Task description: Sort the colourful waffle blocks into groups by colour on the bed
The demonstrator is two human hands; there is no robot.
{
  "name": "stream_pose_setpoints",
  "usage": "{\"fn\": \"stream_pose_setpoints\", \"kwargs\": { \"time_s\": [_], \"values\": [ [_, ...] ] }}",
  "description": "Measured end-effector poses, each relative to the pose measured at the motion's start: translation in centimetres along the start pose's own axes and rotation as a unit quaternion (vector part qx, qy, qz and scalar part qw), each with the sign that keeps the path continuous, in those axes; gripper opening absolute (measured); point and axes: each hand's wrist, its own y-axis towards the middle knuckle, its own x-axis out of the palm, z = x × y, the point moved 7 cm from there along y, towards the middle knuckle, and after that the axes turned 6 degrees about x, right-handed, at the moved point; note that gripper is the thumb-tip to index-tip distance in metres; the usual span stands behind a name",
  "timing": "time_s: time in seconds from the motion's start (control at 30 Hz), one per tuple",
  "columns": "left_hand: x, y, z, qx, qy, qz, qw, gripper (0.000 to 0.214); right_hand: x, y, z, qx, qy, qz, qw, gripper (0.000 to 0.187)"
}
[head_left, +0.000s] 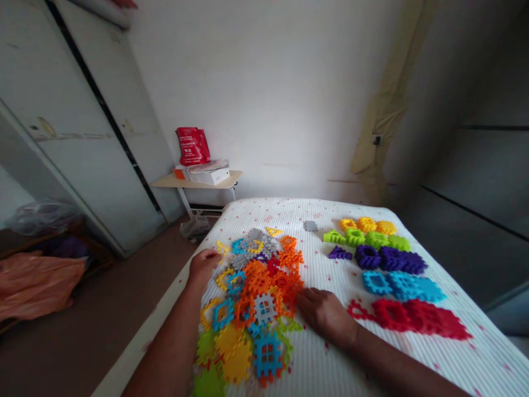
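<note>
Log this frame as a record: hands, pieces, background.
Left hand: by yellow piece at pile's far-left edge; grip unclear
Right hand: beside orange pieces at pile's right edge; grip unclear
Pile: mixed colours, on white spotted cover
Right side, far to near: yellow row, green row, purple row, blue row, red row
Lone gray piece: apart from pile and rows
Background: small table with red bag and white box

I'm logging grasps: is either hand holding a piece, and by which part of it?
It cannot be told: the left hand is at a yellow piece, the right hand beside the orange pieces, but no hold shows clearly.
</note>
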Motion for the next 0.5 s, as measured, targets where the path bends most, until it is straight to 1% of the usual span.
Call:
{"fn": "stream_pose_setpoints", "kwargs": {
  "time_s": [0.07,0.13,0.17,0.23,0.3,0.37,0.43,0.5],
  "values": [
    [-0.1,0.0,0.3,0.001,-0.036,0.002,0.999,0.035,0.2,0.0,0.1,0.004,0.0,0.004,1.0,0.025],
    [0.2,0.1,0.9,0.009,-0.074,-0.012,0.997,0.036,0.5,0.0,0.3,0.009,0.0,0.005,1.0,0.023],
    [0.5,0.1,1.4,0.022,-0.1,-0.024,0.994,0.036,0.6,0.0,0.5,0.013,0.003,0.005,1.0,0.021],
    [1.0,0.0,2.8,0.056,-0.113,-0.047,0.991,0.035,0.5,0.1,1.1,0.033,0.024,0.005,0.999,0.016],
    [1.4,-0.7,4.7,0.101,-0.091,-0.06,0.989,0.033,-0.1,0.4,1.9,0.064,0.071,0.017,0.995,0.013],
    [1.9,-1.9,6.9,0.151,-0.048,-0.065,0.985,0.03,-1.4,0.8,2.9,0.101,0.142,0.052,0.983,0.013],
    [2.6,-3.6,9.3,0.21,0.005,-0.071,0.975,0.027,-3.0,1.4,4.1,0.143,0.217,0.094,0.961,0.014],
    [3.6,-5.5,11.6,0.279,0.055,-0.083,0.955,0.021,-4.4,2.0,5.1,0.181,0.283,0.127,0.933,0.014]
  ]
}}
